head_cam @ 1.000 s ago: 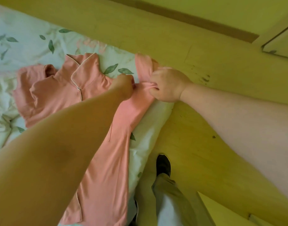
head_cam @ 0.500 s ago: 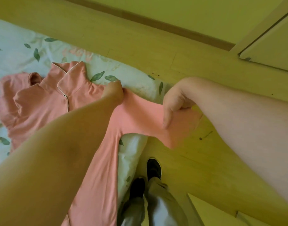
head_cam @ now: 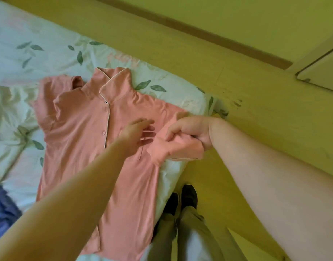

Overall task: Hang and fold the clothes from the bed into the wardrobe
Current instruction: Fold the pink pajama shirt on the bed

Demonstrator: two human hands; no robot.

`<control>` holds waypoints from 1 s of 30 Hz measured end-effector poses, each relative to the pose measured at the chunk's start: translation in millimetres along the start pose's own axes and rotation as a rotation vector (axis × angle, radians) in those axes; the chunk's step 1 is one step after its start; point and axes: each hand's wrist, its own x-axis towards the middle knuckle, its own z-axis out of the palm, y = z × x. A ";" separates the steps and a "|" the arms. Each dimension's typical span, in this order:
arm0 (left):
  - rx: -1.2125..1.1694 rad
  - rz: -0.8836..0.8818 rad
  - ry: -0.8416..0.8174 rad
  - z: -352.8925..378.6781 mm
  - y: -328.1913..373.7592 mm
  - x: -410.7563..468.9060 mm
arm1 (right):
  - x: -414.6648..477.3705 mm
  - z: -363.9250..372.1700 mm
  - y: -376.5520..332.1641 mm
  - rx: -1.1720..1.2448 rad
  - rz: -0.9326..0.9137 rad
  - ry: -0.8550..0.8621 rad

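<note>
The shirt [head_cam: 82, 144] lies buttoned and face up on the bed [head_cam: 49, 44], the left hand [head_cam: 137, 134] hovering with fingers [head_cam: 146, 122] straight and apart over its chest, likely to pin it, while the right hand [head_cam: 190, 130] clamps the sleeve [head_cam: 177, 149], seemingly to fold it inward.

Bright, even light with a strong yellow-green cast, heaviest on the floor [head_cam: 256, 110] beyond the right hand [head_cam: 190, 130]. Soft finger shadow on the shirt [head_cam: 82, 132] just under the left hand [head_cam: 137, 132]. Bed [head_cam: 30, 53] left of the hands looks washed out. Left fingers slightly smeared and the whole frame is soft. Wide-angle stretch: forearms [head_cam: 67, 213] balloon toward the lower corners, skirting board [head_cam: 199, 32] runs tilted.
</note>
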 end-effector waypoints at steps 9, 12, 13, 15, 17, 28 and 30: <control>-0.740 -0.339 0.026 -122.9 -66.0 -19.0 | 144.5 130.0 -48.7 0.133 -0.042 0.216; -0.794 -0.346 0.052 -146.8 -70.5 -17.4 | 162.3 139.5 -39.3 -0.159 -0.171 0.557; -0.807 -0.333 0.033 -153.6 -69.5 -16.5 | 164.1 136.7 -34.3 -0.215 -0.187 0.651; -0.814 -0.291 0.048 -160.9 -66.3 -19.4 | 167.6 123.3 -25.1 -0.207 -0.151 0.714; -0.849 -0.238 0.183 -166.1 -61.9 -19.8 | 171.5 107.2 -19.6 -0.202 -0.154 0.764; -0.072 -0.083 0.693 -202.5 -60.7 26.5 | 199.5 76.5 -15.1 -0.950 -0.078 0.964; 0.006 -0.077 0.765 -202.1 -50.8 27.5 | 202.0 74.9 -13.1 -1.004 -0.085 0.951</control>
